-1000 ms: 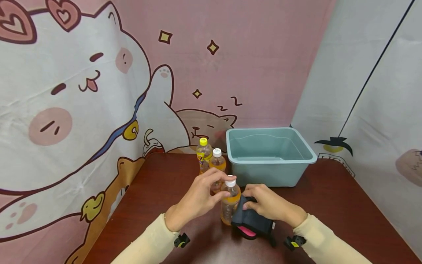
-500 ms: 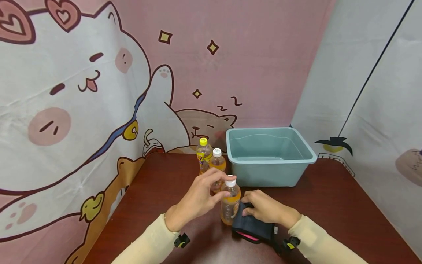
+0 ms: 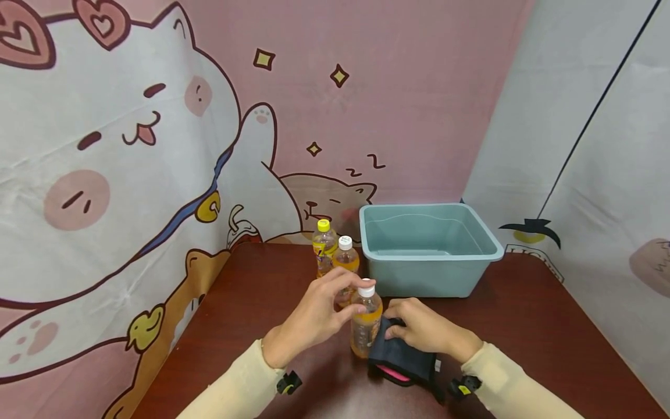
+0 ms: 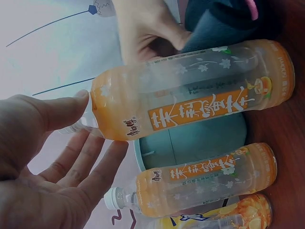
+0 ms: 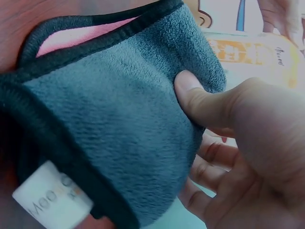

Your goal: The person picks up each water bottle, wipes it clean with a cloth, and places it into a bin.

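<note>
A clear plastic drink bottle (image 3: 364, 334) with an orange label and white cap stands upright on the table. My left hand (image 3: 316, 299) holds it around the neck and cap, thumb on one side and fingers on the other. In my right hand (image 3: 431, 330) is a folded dark grey cleaning cloth (image 3: 403, 358), pinched between thumb and fingers. The cloth has black edging, a pink inner side and a white tag (image 5: 52, 195). It lies against the right side of the bottle, and its lower edge hangs near the tabletop.
Behind the held bottle stand a similar white-capped bottle (image 3: 346, 263) and a yellow-capped bottle (image 3: 324, 247). A blue-green plastic tub (image 3: 424, 276) sits at the back right, close to the bottles. The brown table (image 3: 523, 331) meets a cartoon-printed backdrop (image 3: 408, 105).
My right hand moved the cloth a little down along the bottle's side, then slightly back up. My left hand and the bottle stayed in place.
</note>
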